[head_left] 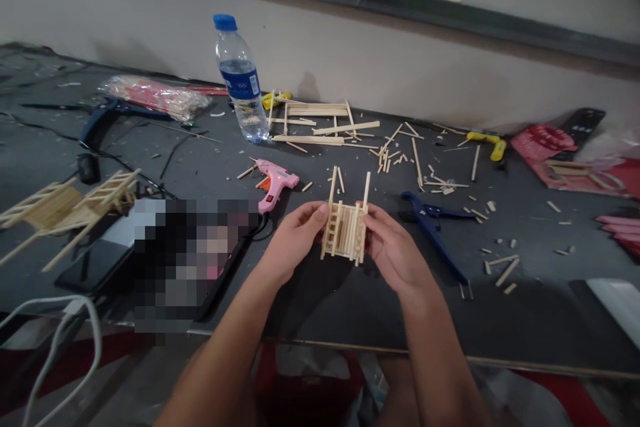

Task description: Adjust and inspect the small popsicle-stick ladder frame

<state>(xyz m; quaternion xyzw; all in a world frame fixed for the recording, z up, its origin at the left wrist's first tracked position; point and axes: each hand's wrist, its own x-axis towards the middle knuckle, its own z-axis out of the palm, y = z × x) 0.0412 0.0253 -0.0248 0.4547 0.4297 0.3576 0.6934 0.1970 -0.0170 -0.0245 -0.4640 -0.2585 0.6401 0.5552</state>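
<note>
Dark worktable (320,307) against pale wall (400,60); dim light.

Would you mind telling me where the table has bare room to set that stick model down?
Bare tabletop lies along the near edge, under the stick model held by the left hand and right hand. Another patch sits between the blue cutters and the white sheet. Behind, around the glue gun and bottle, loose sticks crowd it.

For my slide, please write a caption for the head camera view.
Both hands, left hand and right hand, hold a small wooden stick model above a dark table.
</note>
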